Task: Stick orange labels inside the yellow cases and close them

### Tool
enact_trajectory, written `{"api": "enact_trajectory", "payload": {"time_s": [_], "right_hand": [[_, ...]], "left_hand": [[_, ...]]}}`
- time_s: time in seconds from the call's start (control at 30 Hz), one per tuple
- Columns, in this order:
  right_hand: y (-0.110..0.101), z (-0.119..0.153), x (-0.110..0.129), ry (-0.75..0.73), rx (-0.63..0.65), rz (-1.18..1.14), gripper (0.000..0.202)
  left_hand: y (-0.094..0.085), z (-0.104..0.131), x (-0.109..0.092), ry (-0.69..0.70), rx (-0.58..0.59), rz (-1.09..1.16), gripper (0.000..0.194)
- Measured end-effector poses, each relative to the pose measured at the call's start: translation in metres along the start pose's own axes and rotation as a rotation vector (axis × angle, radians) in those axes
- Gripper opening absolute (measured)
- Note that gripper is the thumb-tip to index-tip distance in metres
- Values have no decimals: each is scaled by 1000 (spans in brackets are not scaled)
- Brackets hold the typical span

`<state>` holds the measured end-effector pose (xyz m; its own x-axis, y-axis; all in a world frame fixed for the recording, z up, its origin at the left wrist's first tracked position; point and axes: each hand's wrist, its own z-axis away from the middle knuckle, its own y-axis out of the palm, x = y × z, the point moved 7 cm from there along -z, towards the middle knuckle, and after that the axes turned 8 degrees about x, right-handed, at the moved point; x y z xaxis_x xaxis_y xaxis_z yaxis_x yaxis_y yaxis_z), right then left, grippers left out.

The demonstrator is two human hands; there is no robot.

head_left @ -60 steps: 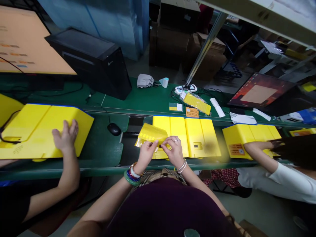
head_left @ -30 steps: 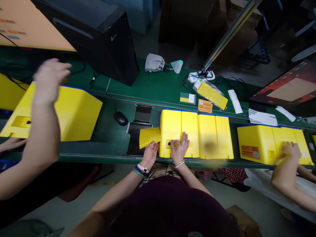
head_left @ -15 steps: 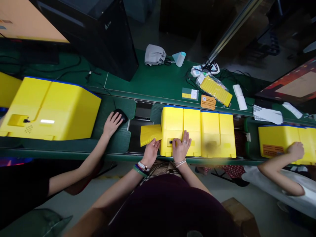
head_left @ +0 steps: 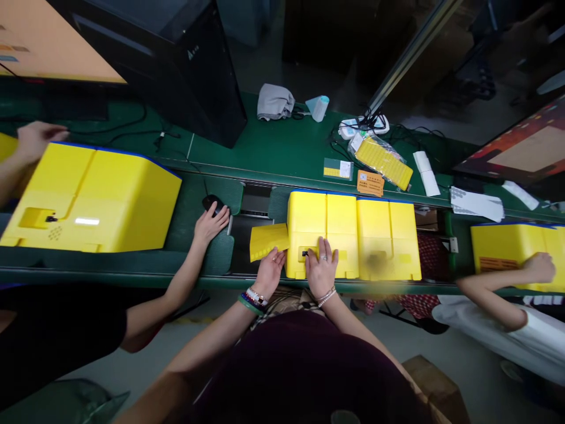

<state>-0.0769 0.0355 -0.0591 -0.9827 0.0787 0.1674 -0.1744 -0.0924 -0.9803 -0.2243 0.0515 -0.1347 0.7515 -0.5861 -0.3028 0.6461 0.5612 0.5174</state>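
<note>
My left hand (head_left: 270, 274), with bracelets at the wrist, holds the lower edge of a yellow sheet (head_left: 267, 240) beside a yellow box. My right hand (head_left: 322, 268) lies on the front face of that yellow box (head_left: 308, 218), fingers spread, with the thumb side near a small recess (head_left: 304, 254) holding a black part. A ring shows on one finger. Against the right side of this box stands a second yellow box (head_left: 387, 229). Both have blue back edges.
At left, a person's hand (head_left: 212, 222) touches a black mouse beside a large yellow box (head_left: 128, 206). Another person's arm (head_left: 525, 274) reaches over a yellow box at right. Behind lie orange cards (head_left: 370, 183), a bagged yellow sheet (head_left: 384, 159) and a grey cloth (head_left: 275, 102).
My right hand has shifted slightly left and down on the box. A co-worker's hand has appeared at the far left, and the hand at the mouse has moved right.
</note>
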Motion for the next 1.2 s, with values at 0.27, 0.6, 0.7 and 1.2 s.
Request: {"api": "enact_trajectory", "payload": {"time_s": [0.27, 0.6, 0.7, 1.2], "right_hand": [[-2, 2, 1, -71, 74, -18, 28], [-61, -3, -4, -138, -188, -406, 27], [-122, -3, 10, -300, -312, -531, 25], [-160, 0, -1, -516, -46, -589, 10]], "left_hand": [[9, 6, -24, 161, 98, -181, 10], [68, 64, -54, 572, 293, -717, 34], [88, 86, -47, 623, 391, -911, 38], [109, 114, -3, 351, 766, -1123, 39]]}}
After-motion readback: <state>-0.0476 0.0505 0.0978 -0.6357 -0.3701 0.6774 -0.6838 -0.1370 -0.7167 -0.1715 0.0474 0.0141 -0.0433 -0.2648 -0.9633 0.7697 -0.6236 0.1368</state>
